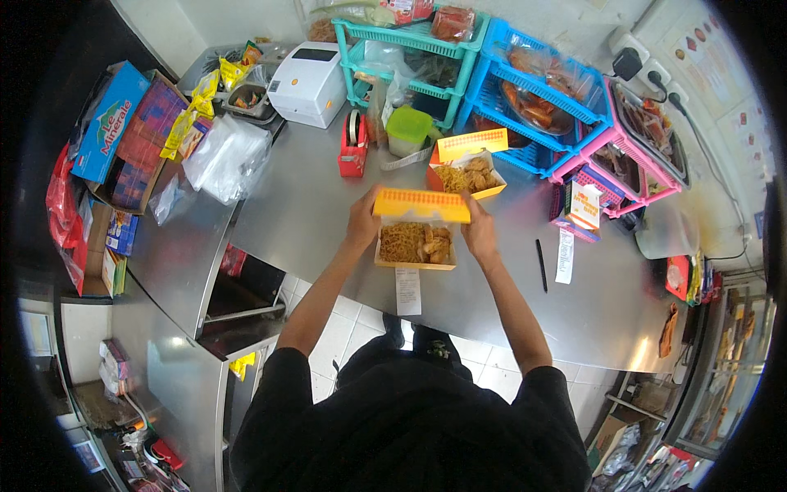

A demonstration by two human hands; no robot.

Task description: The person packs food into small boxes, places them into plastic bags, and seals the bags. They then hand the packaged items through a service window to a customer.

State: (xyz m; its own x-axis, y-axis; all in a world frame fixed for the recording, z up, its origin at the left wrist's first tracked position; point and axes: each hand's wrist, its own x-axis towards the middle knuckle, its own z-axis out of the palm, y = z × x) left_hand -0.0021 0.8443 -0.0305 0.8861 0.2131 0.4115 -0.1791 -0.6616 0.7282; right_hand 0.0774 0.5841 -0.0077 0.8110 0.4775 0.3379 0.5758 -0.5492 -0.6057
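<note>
Directly before me on the steel counter is a yellow paper food box (415,266), its lid (422,206) raised. Inside lie fried noodles (401,242) and pieces of what looks like fried chicken (437,244). My left hand (363,219) grips the left end of the lid, and my right hand (481,227) grips its right end. A printed paper slip (408,292) sticks out from the box's near side. Behind the lid stands a second food box (473,143), also open, with noodles and fried pieces in it.
A red tape dispenser (353,147), a green-lidded tub (408,130) and a white label printer (310,83) stand at the back. Blue tiered baskets (535,114) rise behind right. A black pen (541,265) and another slip (564,256) lie right. Plastic bags (229,157) lie left.
</note>
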